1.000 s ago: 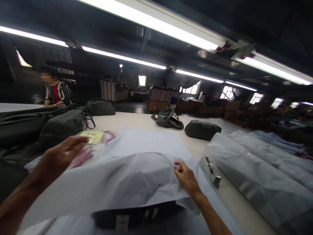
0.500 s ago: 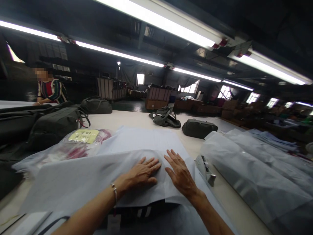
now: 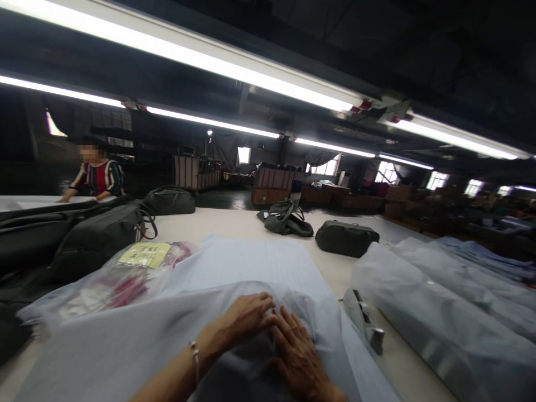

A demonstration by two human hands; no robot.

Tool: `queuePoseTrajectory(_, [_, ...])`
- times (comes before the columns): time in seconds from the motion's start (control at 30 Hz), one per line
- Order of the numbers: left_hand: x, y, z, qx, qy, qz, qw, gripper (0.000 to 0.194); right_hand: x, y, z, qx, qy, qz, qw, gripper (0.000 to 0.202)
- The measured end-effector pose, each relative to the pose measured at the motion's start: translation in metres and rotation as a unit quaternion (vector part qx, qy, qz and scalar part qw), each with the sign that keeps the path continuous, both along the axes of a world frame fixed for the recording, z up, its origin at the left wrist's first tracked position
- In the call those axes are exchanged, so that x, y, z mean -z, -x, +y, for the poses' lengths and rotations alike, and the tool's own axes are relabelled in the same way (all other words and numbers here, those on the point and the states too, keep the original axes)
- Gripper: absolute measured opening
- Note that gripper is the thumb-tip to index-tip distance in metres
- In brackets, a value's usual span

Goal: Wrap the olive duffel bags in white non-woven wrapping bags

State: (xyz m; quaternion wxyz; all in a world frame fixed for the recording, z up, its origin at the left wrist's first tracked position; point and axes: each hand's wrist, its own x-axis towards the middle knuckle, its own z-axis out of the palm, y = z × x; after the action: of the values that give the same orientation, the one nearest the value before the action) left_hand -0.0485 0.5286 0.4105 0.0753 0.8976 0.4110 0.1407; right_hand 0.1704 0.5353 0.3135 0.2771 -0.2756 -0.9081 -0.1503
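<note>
Dim workshop, blurred hands (image 3: 274, 329) on translucent sheet (image 3: 167, 335), contents obscured

Fluorescent tubes (image 3: 209, 67) glare white under a nearly black ceiling (image 3: 419, 50), and distant windows (image 3: 387, 172) burn out. The tabletop (image 3: 226, 219) is moderately lit; the hands look slightly blurred, and wide-angle distortion stretches the edges.

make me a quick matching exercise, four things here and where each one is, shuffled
Things:
1. yellow label
2. bracelet
3. right hand
4. striped top

Places:
A. resting on the white sheet
B. worn by a person in the background
C. on the clear plastic bag
D. around the left wrist

Pairs: 1-C, 2-D, 3-A, 4-B
</note>
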Motion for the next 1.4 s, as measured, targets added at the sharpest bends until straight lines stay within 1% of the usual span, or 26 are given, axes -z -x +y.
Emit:
queuePoseTrajectory(0.03, [-0.002, -0.004, 0.002, 0.006, 0.002, 0.003, 1.000, 0.045, -0.002, 0.002, -0.001, 0.003, 0.010, 0.009, 1.000, 0.073])
queuePoseTrajectory(0.1, [0.004, -0.010, 0.004, 0.030, 0.016, 0.002, 0.999, 0.057, -0.005, 0.004, -0.004, 0.005, 0.028, 0.027, 0.999, 0.073])
queuePoseTrajectory(0.23, [0.036, -0.013, 0.007, 0.053, 0.025, -0.035, 0.998, 0.073, -0.013, 0.000, -0.013, -0.003, 0.074, 0.083, 0.994, 0.067])
queuePoseTrajectory(0.33, [0.048, -0.014, 0.010, 0.062, 0.005, -0.013, 0.998, 0.080, -0.021, -0.022, -0.019, -0.004, 0.087, 0.134, 0.987, 0.054])
queuePoseTrajectory(0.4, [0.048, -0.017, 0.012, 0.062, -0.002, 0.028, 0.998, 0.082, -0.023, -0.049, -0.024, 0.046, 0.067, 0.211, 0.974, 0.043])
queuePoseTrajectory(0.43, [0.046, -0.019, 0.012, 0.060, -0.005, 0.048, 0.997, 0.082, -0.020, -0.065, -0.027, 0.095, 0.062, 0.268, 0.957, 0.039])
queuePoseTrajectory(0.47, [0.045, -0.020, 0.012, 0.057, -0.005, 0.065, 0.996, 0.082, -0.016, -0.083, -0.032, 0.159, 0.069, 0.332, 0.927, 0.036])
queuePoseTrajectory(0.53, [0.043, -0.023, 0.012, 0.051, -0.009, 0.086, 0.995, 0.081, -0.001, -0.117, -0.047, 0.286, 0.102, 0.458, 0.835, 0.038])
queuePoseTrajectory(0.57, [0.043, -0.023, 0.012, 0.048, -0.013, 0.091, 0.995, 0.080, 0.009, -0.133, -0.059, 0.333, 0.123, 0.504, 0.787, 0.042])
queuePoseTrajectory(0.6, [0.044, -0.023, 0.013, 0.046, -0.020, 0.093, 0.994, 0.078, 0.020, -0.147, -0.075, 0.366, 0.149, 0.534, 0.748, 0.046])
queuePoseTrajectory(0.63, [0.046, -0.023, 0.015, 0.046, -0.028, 0.092, 0.994, 0.076, 0.031, -0.160, -0.094, 0.387, 0.180, 0.547, 0.720, 0.048])
queuePoseTrajectory(0.7, [0.050, -0.022, 0.020, 0.050, -0.042, 0.088, 0.994, 0.074, 0.055, -0.178, -0.141, 0.417, 0.263, 0.531, 0.689, 0.050])
queuePoseTrajectory(0.73, [0.052, -0.021, 0.023, 0.052, -0.047, 0.087, 0.994, 0.074, 0.067, -0.185, -0.168, 0.435, 0.308, 0.512, 0.674, 0.050])
queuePoseTrajectory(0.8, [0.056, -0.020, 0.028, 0.054, -0.052, 0.092, 0.993, 0.073, 0.092, -0.193, -0.225, 0.476, 0.376, 0.488, 0.627, 0.052])
queuePoseTrajectory(0.83, [0.057, -0.020, 0.030, 0.054, -0.054, 0.096, 0.992, 0.073, 0.106, -0.196, -0.254, 0.494, 0.397, 0.493, 0.596, 0.054])
queuePoseTrajectory(0.87, [0.058, -0.020, 0.031, 0.053, -0.057, 0.100, 0.992, 0.073, 0.120, -0.196, -0.283, 0.511, 0.417, 0.508, 0.554, 0.058])
queuePoseTrajectory(0.9, [0.058, -0.020, 0.032, 0.051, -0.059, 0.104, 0.992, 0.073, 0.135, -0.195, -0.310, 0.523, 0.442, 0.528, 0.502, 0.063])
queuePoseTrajectory(0.93, [0.058, -0.021, 0.033, 0.050, -0.062, 0.107, 0.991, 0.073, 0.149, -0.190, -0.335, 0.528, 0.470, 0.554, 0.440, 0.067])
queuePoseTrajectory(1.0, [0.058, -0.021, 0.033, 0.049, -0.067, 0.111, 0.990, 0.072, 0.176, -0.174, -0.374, 0.501, 0.516, 0.619, 0.316, 0.075])
queuePoseTrajectory(1.03, [0.058, -0.022, 0.033, 0.048, -0.068, 0.113, 0.990, 0.072, 0.187, -0.161, -0.387, 0.473, 0.529, 0.652, 0.268, 0.078])
queuePoseTrajectory(1.07, [0.058, -0.022, 0.033, 0.048, -0.068, 0.115, 0.990, 0.071, 0.196, -0.147, -0.396, 0.437, 0.535, 0.684, 0.235, 0.079])
queuePoseTrajectory(1.1, [0.058, -0.023, 0.033, 0.047, -0.067, 0.118, 0.990, 0.071, 0.204, -0.132, -0.400, 0.401, 0.538, 0.709, 0.216, 0.078])
queuePoseTrajectory(1.17, [0.058, -0.024, 0.033, 0.045, -0.069, 0.123, 0.989, 0.072, 0.214, -0.102, -0.397, 0.347, 0.543, 0.736, 0.206, 0.076])
queuePoseTrajectory(1.27, [0.056, -0.025, 0.032, 0.042, -0.073, 0.128, 0.988, 0.072, 0.221, -0.072, -0.380, 0.308, 0.562, 0.731, 0.236, 0.077])
queuePoseTrajectory(1.33, [0.055, -0.026, 0.031, 0.042, -0.074, 0.130, 0.988, 0.072, 0.223, -0.064, -0.371, 0.300, 0.564, 0.727, 0.253, 0.076])
queuePoseTrajectory(1.4, [0.054, -0.026, 0.029, 0.041, -0.076, 0.128, 0.988, 0.072, 0.223, -0.065, -0.370, 0.318, 0.553, 0.724, 0.262, 0.071])
